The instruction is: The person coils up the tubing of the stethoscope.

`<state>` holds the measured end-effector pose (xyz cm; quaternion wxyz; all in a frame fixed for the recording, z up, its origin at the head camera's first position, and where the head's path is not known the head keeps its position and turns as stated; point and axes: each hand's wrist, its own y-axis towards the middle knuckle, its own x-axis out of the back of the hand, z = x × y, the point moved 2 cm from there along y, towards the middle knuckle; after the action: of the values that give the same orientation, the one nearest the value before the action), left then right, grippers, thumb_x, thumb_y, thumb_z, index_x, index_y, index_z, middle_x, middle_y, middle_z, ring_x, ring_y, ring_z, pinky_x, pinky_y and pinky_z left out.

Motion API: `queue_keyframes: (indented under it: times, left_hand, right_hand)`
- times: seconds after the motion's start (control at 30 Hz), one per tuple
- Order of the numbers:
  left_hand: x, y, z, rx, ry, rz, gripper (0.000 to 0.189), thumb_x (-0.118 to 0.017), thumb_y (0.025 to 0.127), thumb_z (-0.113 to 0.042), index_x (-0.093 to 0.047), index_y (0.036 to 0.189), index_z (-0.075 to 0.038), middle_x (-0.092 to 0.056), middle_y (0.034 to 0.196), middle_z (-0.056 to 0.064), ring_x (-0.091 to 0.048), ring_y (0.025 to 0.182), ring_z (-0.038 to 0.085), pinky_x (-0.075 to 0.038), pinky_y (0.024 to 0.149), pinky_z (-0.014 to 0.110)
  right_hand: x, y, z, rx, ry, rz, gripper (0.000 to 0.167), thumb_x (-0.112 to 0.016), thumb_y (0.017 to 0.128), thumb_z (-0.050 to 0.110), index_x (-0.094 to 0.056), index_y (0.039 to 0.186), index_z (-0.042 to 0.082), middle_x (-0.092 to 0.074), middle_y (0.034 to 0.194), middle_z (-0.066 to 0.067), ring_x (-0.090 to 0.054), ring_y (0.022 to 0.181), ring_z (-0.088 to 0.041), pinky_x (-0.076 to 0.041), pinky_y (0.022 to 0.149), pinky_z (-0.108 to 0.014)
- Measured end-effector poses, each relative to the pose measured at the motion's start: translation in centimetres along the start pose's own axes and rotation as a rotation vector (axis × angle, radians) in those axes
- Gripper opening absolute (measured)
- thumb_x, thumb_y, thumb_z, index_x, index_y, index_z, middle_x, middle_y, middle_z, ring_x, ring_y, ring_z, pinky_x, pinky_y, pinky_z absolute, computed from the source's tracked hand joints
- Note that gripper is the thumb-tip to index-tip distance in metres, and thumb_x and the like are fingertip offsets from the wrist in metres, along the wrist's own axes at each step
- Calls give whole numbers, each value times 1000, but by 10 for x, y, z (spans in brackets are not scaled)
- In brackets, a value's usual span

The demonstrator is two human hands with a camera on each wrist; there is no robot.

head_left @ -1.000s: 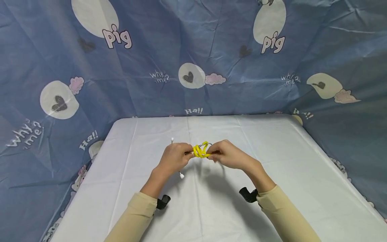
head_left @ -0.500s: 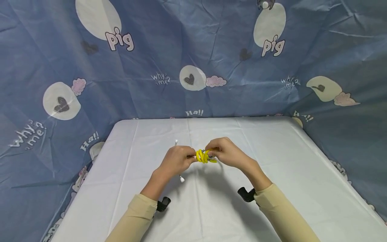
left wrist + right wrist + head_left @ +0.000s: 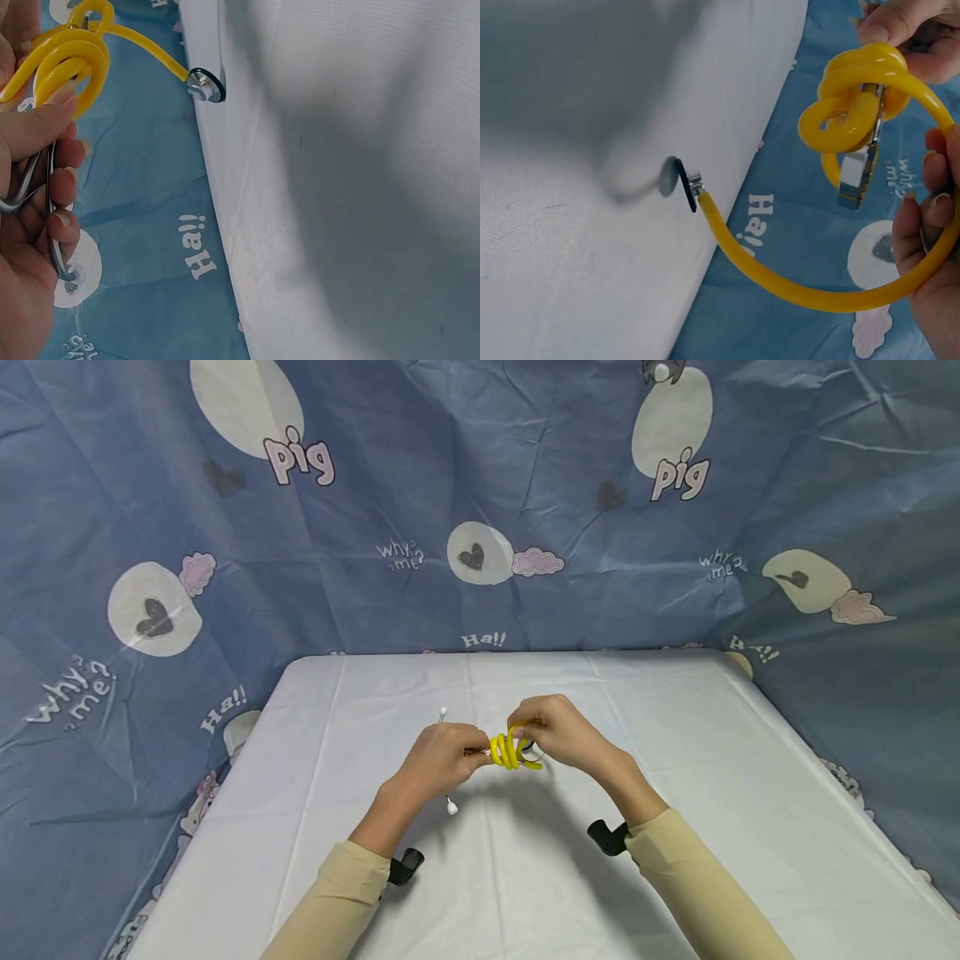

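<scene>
A stethoscope with yellow tubing is held up over the table, its tube wound in several loops round its metal headset. My left hand pinches the metal headset tubes just left of the coil, thumb at the loops in the left wrist view. White ear tips stick out on both sides of that hand. Right of the coil, my right hand grips the free length of yellow tube. From that length a curve of tube ends in the round metal chestpiece, hanging loose. A flat metal piece pokes out of the coil.
A white cloth covers the table under both hands. Behind and beside it hangs a blue printed sheet. Each wrist carries a black camera mount.
My right hand has shifted slightly up and brought the tube over the top of the coil. My left hand and the coil have moved a little right and toward me.
</scene>
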<state>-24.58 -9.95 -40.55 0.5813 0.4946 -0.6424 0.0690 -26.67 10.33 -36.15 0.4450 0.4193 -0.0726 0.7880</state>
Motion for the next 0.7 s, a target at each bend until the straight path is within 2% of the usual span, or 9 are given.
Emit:
queue_keyframes:
  times: [0.2,0.47,0.7]
  left_hand:
    - [-2,-1,0,-34,-28,-7,7,-81,82,-21,-75,85,-20,-70,76,-11,-55,64,-1,-46,60,17]
    - [-1,-3,-3,-67,-57,4,7,-80,84,-19,-73,84,-21,-67,75,-13,-52,64,-2,-45,59,17]
    - [0,-2,-5,-100,-82,20,7,-79,86,-21,-72,84,-23,-65,75,-15,-50,64,-1,-44,60,16]
  right_hand:
    - [1,1,-4,-24,29,-17,11,-71,88,2,-78,93,9,-73,92,-3,-65,85,-13,-56,74,-27]
    - [2,4,-10,-7,56,-39,9,-73,87,5,-79,89,12,-58,77,0,-55,72,-14,-52,67,-25]
    - [2,5,-18,-39,100,-29,9,-74,87,6,-79,85,13,-60,77,-1,-56,70,-16,-52,63,-25]
